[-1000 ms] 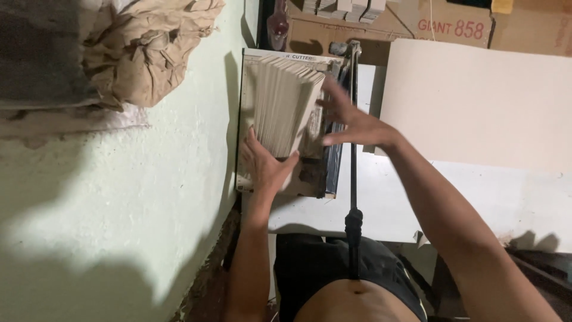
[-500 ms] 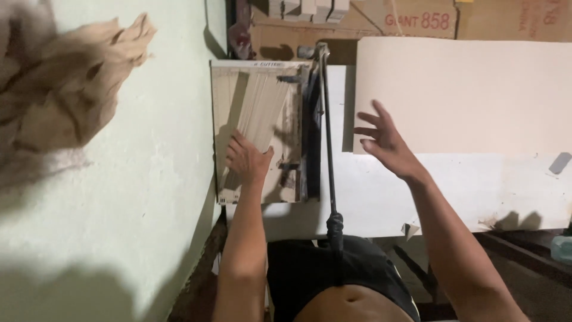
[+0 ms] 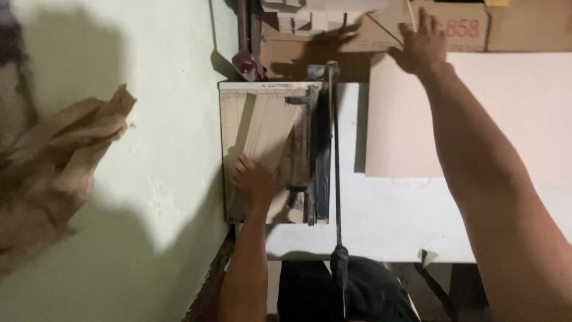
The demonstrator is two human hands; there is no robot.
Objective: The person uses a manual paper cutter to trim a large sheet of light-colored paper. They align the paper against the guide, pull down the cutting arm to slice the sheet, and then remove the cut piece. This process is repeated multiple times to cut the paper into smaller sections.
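Left hand [image 3: 255,180] flat on card stack [image 3: 269,134], right hand [image 3: 422,45] outstretched

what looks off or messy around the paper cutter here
The stack of cut card strips under the left hand lies fanned and slanted on the cutter bed, not square to its edges. Crumpled brown paper hangs bunched against the wall at left. The right hand reaches the large sheet's far corner.

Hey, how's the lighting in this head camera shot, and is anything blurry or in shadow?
Head view: dim, lit unevenly, with a bright patch on the pale green wall and dark shadow at its lower edge; the crumpled brown paper is motion-blurred; the right hand casts a shadow on the cardboard boxes; the left hand on the paper cutter looks fairly sharp.
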